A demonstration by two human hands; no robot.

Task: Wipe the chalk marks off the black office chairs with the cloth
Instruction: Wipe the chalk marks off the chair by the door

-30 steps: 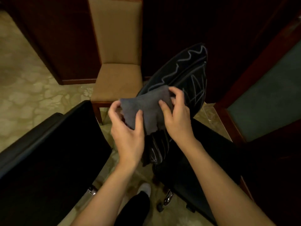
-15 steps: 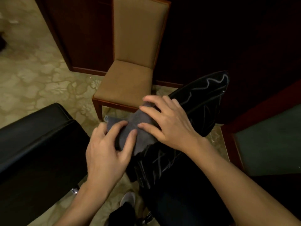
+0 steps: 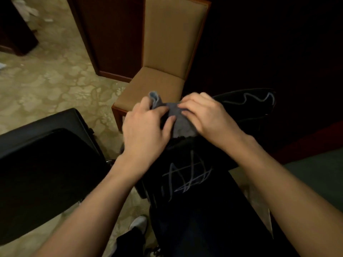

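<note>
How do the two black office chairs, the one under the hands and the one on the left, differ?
The chair under the hands carries pale chalk scribbles; the left chair shows none. The grey cloth and both hands lie on the marked chair; nothing touches the left one. Both are black and glossy.

My left hand (image 3: 146, 127) and right hand (image 3: 207, 117) cover most of the grey cloth (image 3: 178, 117), so I can't see its far edge. Chalk marks (image 3: 187, 179) run under my forearms and blur. The second black chair (image 3: 46, 164) is cut off at the left edge. My shoe (image 3: 138, 222) is half hidden.
</note>
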